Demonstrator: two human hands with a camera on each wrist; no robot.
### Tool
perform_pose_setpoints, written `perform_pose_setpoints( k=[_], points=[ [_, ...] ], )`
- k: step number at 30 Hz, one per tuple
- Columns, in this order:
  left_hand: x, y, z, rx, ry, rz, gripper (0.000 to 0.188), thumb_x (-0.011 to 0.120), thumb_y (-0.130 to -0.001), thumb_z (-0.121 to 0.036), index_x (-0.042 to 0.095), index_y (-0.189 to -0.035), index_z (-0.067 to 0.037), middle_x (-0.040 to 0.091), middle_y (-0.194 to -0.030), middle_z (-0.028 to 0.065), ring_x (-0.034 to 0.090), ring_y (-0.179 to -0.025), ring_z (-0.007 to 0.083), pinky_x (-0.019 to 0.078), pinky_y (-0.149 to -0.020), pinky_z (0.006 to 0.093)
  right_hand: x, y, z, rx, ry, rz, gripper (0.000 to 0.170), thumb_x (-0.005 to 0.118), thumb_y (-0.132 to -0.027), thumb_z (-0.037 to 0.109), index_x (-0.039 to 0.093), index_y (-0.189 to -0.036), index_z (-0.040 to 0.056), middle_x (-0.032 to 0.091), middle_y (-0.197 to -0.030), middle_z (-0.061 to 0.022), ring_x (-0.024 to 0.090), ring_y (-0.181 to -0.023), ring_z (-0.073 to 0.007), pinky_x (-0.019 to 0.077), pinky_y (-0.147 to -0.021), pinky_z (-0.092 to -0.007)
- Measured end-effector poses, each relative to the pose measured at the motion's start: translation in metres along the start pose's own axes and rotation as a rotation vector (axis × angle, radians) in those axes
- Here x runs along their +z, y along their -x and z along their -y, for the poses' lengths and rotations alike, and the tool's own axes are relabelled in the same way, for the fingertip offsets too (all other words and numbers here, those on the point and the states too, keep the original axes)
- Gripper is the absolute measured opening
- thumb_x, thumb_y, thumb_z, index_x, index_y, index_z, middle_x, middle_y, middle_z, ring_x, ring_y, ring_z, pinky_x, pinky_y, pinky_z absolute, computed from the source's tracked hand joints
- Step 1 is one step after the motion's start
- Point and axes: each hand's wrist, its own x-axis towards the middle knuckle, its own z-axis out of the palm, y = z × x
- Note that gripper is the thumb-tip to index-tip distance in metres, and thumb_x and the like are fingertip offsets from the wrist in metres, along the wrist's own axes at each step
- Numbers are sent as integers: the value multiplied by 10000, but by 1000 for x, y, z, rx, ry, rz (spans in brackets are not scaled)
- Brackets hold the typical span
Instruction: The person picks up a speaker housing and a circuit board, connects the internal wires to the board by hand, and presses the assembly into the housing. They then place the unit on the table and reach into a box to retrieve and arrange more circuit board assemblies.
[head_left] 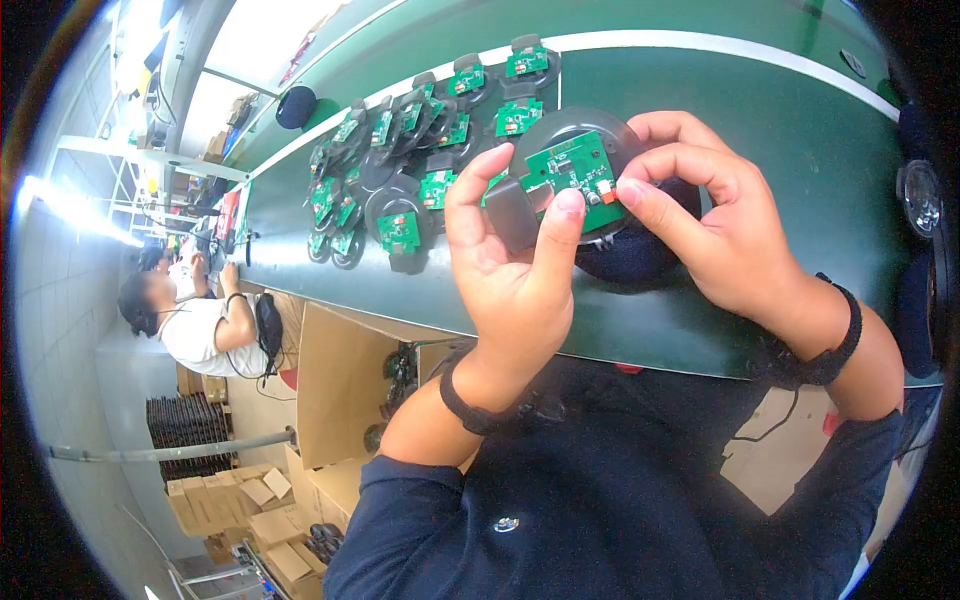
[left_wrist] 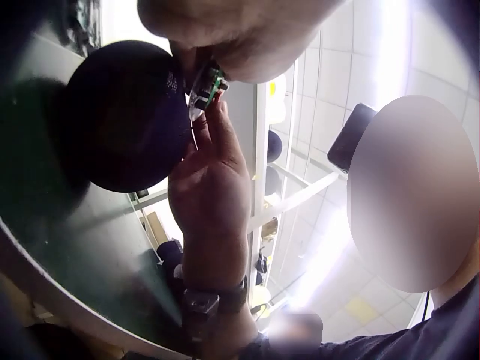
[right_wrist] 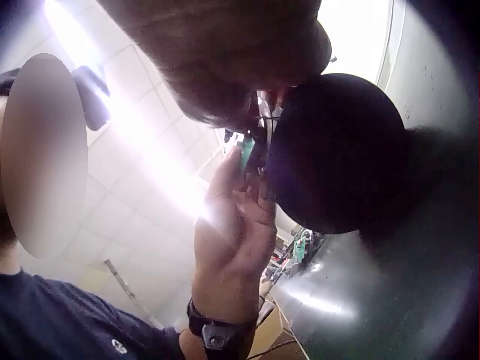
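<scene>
A green circuit board on a black round disc is held up between both hands in the head view. My left hand grips its left side, the thumb over the board's lower edge beside a dark grey tab. At the right side, my right hand holds it with curled fingers, thumb tip right at a small white and orange connector. Behind and below the disc is a round black body, seen as a large dark ball in the left wrist view.
Several more black discs with green boards lie grouped on the green table, left of the hands. A small black round object sits farther off. Another person works along the bench. Cardboard boxes stand below at left.
</scene>
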Motion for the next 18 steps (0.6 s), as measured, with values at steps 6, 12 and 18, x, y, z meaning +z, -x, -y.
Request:
perform_pose_setpoints(
  k=[6, 12, 18],
  points=[
    [-3, -1, -1, 2, 21, 22, 517, 682, -893, -19, 423, -1340, -40, 603, -1187, 122, 603, -1060, 179, 480, -939, 318, -17, -11, 10, 34, 28, 154, 139, 710, -847, 127, 692, -891, -4, 642, -1027, -112, 614, -946, -198, 461, -850, -301],
    [-1, 0, -1, 37, 33, 52, 520, 693, -887, -16, 427, -1333, -42, 605, -1185, 125, 600, -1069, 182, 479, -941, 322, -25, -14, 17, 146, 78, 249, 110, 713, -855, 132, 683, -875, 27, 614, -1075, -55, 500, -824, -90, 403, -739, -233],
    [1, 2, 2, 50, -6, 71, 536, 684, -885, 4, 410, -1343, -45, 606, -1186, 139, 609, -1057, 188, 485, -934, 329, -22, -12, 9, 164, 19, 221, 181, 743, -839, 194, 661, -810, 35, 634, -895, -8, 542, -793, -96, 403, -684, -263]
  ],
)
